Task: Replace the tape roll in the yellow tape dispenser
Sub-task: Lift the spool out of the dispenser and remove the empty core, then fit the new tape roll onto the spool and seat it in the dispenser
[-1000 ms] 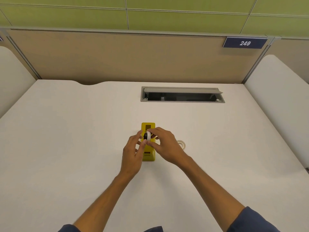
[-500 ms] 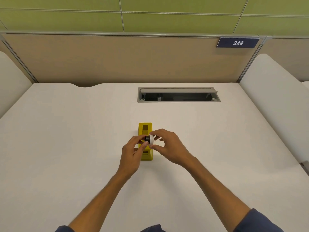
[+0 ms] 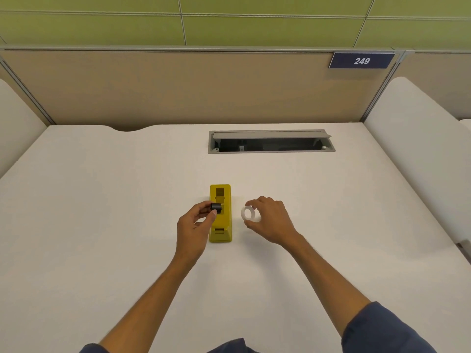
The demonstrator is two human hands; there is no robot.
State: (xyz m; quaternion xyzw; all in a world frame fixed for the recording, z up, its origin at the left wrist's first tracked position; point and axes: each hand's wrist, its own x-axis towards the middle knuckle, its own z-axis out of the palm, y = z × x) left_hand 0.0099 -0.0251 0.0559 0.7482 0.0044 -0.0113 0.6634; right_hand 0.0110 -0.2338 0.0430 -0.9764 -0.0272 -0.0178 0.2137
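Observation:
The yellow tape dispenser point(image 3: 220, 225) lies lengthwise on the white desk point(image 3: 102, 225), its roll bay open on top. My left hand point(image 3: 195, 225) pinches a small black spool core point(image 3: 216, 206) between thumb and fingers, just over the dispenser's left side. My right hand point(image 3: 270, 220) is to the right of the dispenser and holds a white tape roll point(image 3: 249, 213) in its fingertips, low over the desk. The other roll seen earlier is hidden.
A grey cable tray point(image 3: 271, 141) with its lid raised is sunk into the desk behind the dispenser. A beige partition point(image 3: 178, 87) with a "249" sign point(image 3: 361, 61) closes the back. White side panels point(image 3: 418, 154) flank the desk.
The hands, together over the dispenser before, have parted: the black core stayed in my left hand and the white roll went right with my right hand.

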